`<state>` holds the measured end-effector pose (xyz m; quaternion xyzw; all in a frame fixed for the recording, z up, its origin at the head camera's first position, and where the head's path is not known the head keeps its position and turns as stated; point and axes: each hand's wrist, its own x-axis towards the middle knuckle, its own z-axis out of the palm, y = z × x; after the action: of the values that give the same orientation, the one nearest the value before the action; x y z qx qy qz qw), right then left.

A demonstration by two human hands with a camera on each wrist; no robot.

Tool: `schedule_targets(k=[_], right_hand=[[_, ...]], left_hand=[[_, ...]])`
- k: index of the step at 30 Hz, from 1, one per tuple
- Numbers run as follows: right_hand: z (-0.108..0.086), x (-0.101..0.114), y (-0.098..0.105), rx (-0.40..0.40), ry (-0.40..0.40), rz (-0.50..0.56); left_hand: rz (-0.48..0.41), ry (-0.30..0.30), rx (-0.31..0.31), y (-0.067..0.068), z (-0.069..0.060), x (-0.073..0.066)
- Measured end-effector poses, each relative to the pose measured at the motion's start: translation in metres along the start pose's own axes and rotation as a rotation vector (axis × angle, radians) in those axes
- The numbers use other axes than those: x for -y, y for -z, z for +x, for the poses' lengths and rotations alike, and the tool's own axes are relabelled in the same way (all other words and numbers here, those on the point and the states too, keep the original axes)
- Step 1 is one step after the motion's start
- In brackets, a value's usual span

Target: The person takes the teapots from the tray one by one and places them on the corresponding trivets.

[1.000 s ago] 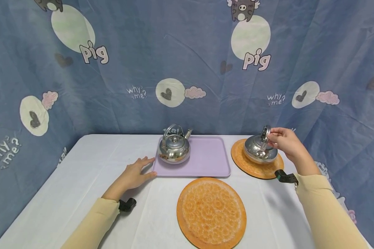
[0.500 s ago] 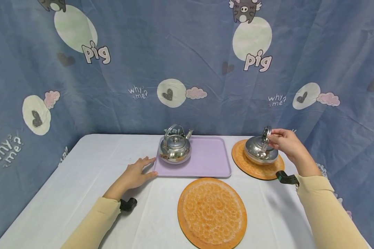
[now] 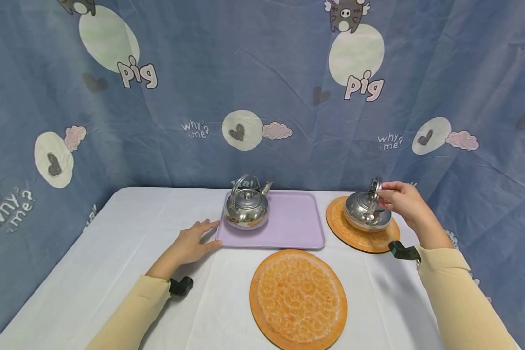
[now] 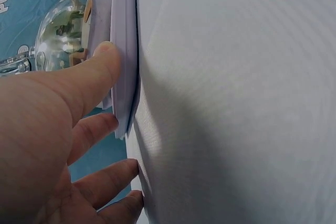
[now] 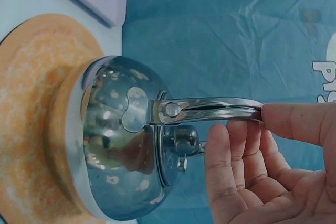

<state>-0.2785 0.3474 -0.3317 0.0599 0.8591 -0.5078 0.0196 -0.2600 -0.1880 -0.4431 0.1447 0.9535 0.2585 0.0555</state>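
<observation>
One steel kettle [image 3: 247,210] sits at the left end of a lilac tray [image 3: 295,228]. The left hand [image 3: 191,246], fingers spread, touches the tray's left edge with thumb and forefinger; in the left wrist view the thumb lies on the tray rim [image 4: 125,51]. A second steel kettle [image 3: 364,211] stands on a round orange mat [image 3: 339,221] to the right. The right hand [image 3: 404,201] pinches its upright handle. Thumb and fingers meet the handle [image 5: 215,109] in the right wrist view, with the kettle's base over the mat [image 5: 31,129].
Another round orange mat [image 3: 297,296] lies on the white-covered table [image 3: 218,301], in front of the tray. A blue patterned curtain [image 3: 175,97] hangs behind the table and along both sides.
The whole head view has shifted slightly to the right in the frame. Both hands and both kettles keep their places relative to the tray and mats.
</observation>
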Motion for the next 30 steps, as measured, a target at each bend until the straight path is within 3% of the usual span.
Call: schedule_targets(k=[7,15,22,30], right_hand=[[-0.002,0.005,0.000,-0.085,0.013,0.006],[-0.003,0.019,-0.001,-0.115,0.073,0.046],[-0.010,0.036,-0.007,-0.043,0.130,0.115],[-0.012,0.050,-0.021,0.020,0.136,0.106]], left_hand=[[-0.009,-0.007,-0.005,0.001,0.000,0.000],[0.003,-0.004,-0.006,0.002,0.002,0.004],[0.009,-0.005,-0.007,0.001,0.004,0.002],[0.016,0.000,-0.001,-0.002,0.003,0.003]])
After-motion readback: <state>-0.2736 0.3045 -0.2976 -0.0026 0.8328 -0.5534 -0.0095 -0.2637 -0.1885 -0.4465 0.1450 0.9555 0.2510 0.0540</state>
